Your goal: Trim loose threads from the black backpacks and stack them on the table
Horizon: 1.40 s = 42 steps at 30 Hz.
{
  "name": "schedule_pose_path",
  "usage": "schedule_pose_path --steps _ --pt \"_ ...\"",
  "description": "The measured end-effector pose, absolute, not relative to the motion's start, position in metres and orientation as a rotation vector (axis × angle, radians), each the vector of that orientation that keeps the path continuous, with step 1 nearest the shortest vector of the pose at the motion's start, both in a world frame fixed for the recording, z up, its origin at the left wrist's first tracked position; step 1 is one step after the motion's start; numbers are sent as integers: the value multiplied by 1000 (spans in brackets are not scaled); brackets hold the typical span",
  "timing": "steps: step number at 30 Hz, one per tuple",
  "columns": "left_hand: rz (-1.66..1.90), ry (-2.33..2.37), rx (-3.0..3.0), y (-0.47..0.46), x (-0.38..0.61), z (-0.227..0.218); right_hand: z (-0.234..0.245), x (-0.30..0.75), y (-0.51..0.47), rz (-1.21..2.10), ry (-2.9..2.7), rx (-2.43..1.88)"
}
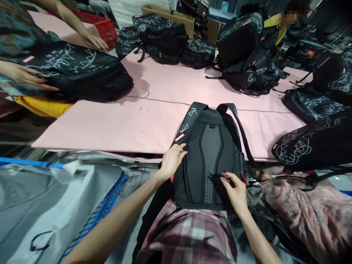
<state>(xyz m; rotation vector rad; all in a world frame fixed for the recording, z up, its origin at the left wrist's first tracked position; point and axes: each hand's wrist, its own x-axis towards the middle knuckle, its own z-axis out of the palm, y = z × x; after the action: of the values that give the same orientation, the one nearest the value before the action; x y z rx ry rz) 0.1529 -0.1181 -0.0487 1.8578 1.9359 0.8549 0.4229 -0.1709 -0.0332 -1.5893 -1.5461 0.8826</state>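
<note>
While the black backpack [209, 161] lies back panel up over the near edge of the pink table [123, 121], its lower end reaching the person's lap, the left hand [172, 159] curls its fingers over the pack's left side, beside the shoulder strap [192, 113]. The right hand [236, 189] pinches thumb and fingertips together at the panel's lower right; which bit of the pack it holds is too small to tell. Toward the far left corner, a co-worker's hand [95, 41] rests on another backpack [79, 69].

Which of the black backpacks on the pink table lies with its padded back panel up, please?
The backpack at the near edge, under the left hand and right hand; others show printed fronts.
</note>
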Motion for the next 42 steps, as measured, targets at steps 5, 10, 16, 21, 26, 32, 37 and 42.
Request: schedule_pose_path --steps 5,10,16,21,26,32,37,42 --pt "733 2056 2004 -97 161 -55 -23 381 -131 669 -1942 -1617" --pt "681 2128 2029 -97 158 -58 -17 344 -98 374 -2220 -1562" --pt "808 2098 1893 -95 155 -62 -14 305 -76 150 -2480 -1469" --pt "845 2077 1841 -94 157 -63 -7 283 -71 1 -2671 -1414" --pt "891 1985 1735 -93 141 -55 -1 288 -68 97 -2651 -1400" --pt "979 1835 1664 -109 96 -42 -24 359 -58 933 -1914 -1567" --pt "884 1886 1892 -94 125 -49 -41 384 -64 1239 -1473 -1412" --pt "878 1715 1981 -26 155 -34 -34 379 -60 1266 -1359 -1374"
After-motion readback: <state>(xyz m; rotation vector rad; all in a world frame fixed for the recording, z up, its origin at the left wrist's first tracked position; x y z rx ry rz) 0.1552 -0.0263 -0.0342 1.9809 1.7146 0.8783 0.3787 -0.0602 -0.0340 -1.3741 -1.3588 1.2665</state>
